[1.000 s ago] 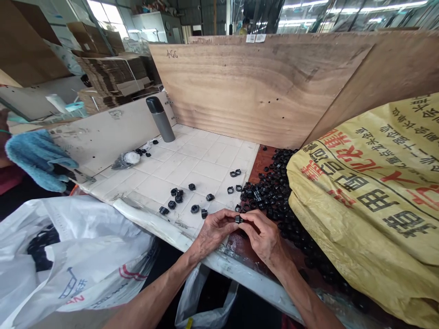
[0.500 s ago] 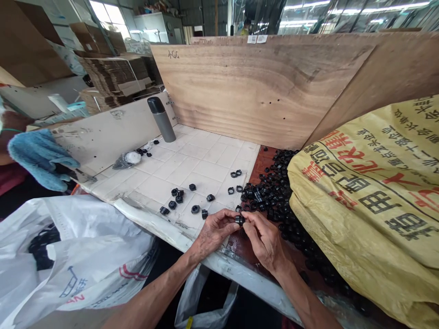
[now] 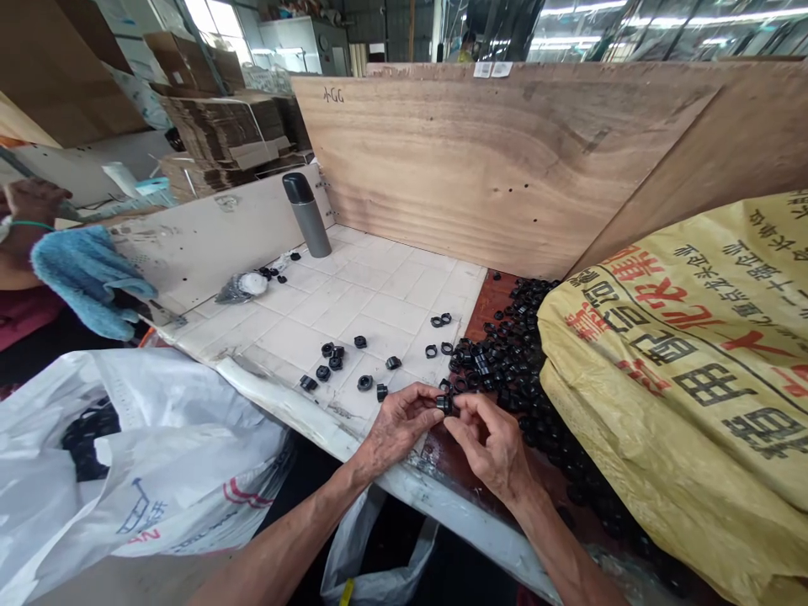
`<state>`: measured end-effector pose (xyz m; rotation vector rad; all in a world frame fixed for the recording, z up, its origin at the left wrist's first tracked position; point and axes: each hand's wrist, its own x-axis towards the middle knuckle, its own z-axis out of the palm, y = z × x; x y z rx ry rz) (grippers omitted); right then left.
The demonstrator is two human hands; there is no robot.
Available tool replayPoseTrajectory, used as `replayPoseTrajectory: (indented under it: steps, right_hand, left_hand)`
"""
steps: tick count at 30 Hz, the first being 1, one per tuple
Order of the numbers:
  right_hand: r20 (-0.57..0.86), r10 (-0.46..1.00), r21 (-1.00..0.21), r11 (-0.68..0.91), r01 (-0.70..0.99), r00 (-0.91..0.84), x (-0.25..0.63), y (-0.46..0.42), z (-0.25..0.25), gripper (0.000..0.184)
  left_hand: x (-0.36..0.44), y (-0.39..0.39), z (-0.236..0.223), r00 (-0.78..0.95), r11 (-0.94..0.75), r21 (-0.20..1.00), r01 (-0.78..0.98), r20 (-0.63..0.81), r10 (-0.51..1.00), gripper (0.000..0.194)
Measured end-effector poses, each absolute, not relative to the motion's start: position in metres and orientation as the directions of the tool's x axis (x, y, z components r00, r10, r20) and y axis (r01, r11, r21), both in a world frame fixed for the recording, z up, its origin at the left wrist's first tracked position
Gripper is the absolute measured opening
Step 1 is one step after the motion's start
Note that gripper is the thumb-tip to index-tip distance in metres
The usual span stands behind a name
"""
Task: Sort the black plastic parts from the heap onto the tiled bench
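Observation:
My left hand (image 3: 404, 422) pinches a small black plastic nut (image 3: 445, 405) between thumb and fingertips, low over the table's front edge. From the other side my right hand (image 3: 493, 439) meets the same nut, its fingers curled and the index fingertip against it. Fingers partly cover the piece, so its inner details cannot be made out. Left of the hands lie several loose black pieces (image 3: 364, 383) on the pale tiled surface. Thin black rings (image 3: 431, 351) rest just beyond the hands. A large heap of black parts (image 3: 486, 358) spreads behind and right of my right hand.
A yellow printed sack (image 3: 669, 337) borders the heap. Wooden boards (image 3: 492, 160) wall the back. A grey flask (image 3: 309, 220) and a small plastic bag (image 3: 243, 288) stand far left. White sacks (image 3: 183, 454) hang below the edge; a blue cloth (image 3: 88, 273) and another person's arm (image 3: 25, 244) are left.
The view has shifted slightly, moving the scene a little to the right. My right thumb and index finger have spread somewhat farther apart at the nut; my left hand keeps its pinch.

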<state>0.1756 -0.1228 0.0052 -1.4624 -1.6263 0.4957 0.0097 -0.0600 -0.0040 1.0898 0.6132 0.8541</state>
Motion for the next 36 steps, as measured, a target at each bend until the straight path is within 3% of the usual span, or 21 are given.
replayPoseTrajectory:
  steps: [4,9,12,15,18,22,26,30,32,36]
  right_hand:
    - [0.333,0.941,-0.755,0.224,0.616,0.066,0.178,-0.122,0.003,0.027]
    - [0.346,0.936,-0.777,0.251,0.577,0.059,0.179,-0.121,0.001,0.011]
    - [0.339,0.939,-0.758,0.234,0.608,0.06,0.178,-0.121,-0.003,0.019]
    - [0.366,0.926,-0.767,0.249,0.592,0.086,0.176,-0.122,-0.004,0.008]
    - [0.391,0.918,-0.771,0.289,0.568,0.064,0.175,-0.122,0.001,0.014]
    - [0.313,0.943,-0.819,0.207,0.536,0.113,0.173,-0.123,0.01,0.009]
    - [0.133,0.978,-0.928,0.066,0.367,0.163,0.169,-0.125,0.007,0.008]
    - [0.052,0.991,-0.959,0.016,0.282,0.12,0.174,-0.125,0.0,0.008]
    - [0.093,0.977,-0.932,0.017,0.363,0.194,0.184,-0.123,-0.002,0.012]
    - [0.322,0.845,-0.789,-0.009,0.615,0.427,0.209,-0.118,-0.005,0.012]
  left_hand:
    - [0.009,-0.06,-0.004,0.549,0.2,0.934,-0.295,-0.006,0.836,0.032]
    - [0.01,-0.06,-0.006,0.552,0.207,0.93,-0.303,-0.006,0.834,0.03]
    - [0.01,-0.061,-0.005,0.547,0.202,0.929,-0.311,0.002,0.837,0.029]
    - [0.009,-0.062,0.001,0.579,0.218,0.929,-0.298,-0.006,0.816,0.028]
    - [0.008,-0.062,0.004,0.603,0.225,0.937,-0.269,-0.019,0.798,0.028]
    - [0.006,-0.061,-0.002,0.608,0.173,0.962,-0.21,-0.01,0.794,0.028]
    - [0.005,-0.063,-0.013,0.55,-0.175,0.984,-0.044,0.17,0.818,0.023]
    - [0.002,-0.068,-0.017,0.553,-0.55,0.833,0.062,0.43,0.713,0.028]
    - [-0.003,-0.066,-0.017,0.54,-0.59,0.789,0.17,0.426,0.726,0.029]
    - [-0.018,-0.055,-0.02,0.359,-0.525,0.643,0.557,0.384,0.851,0.028]
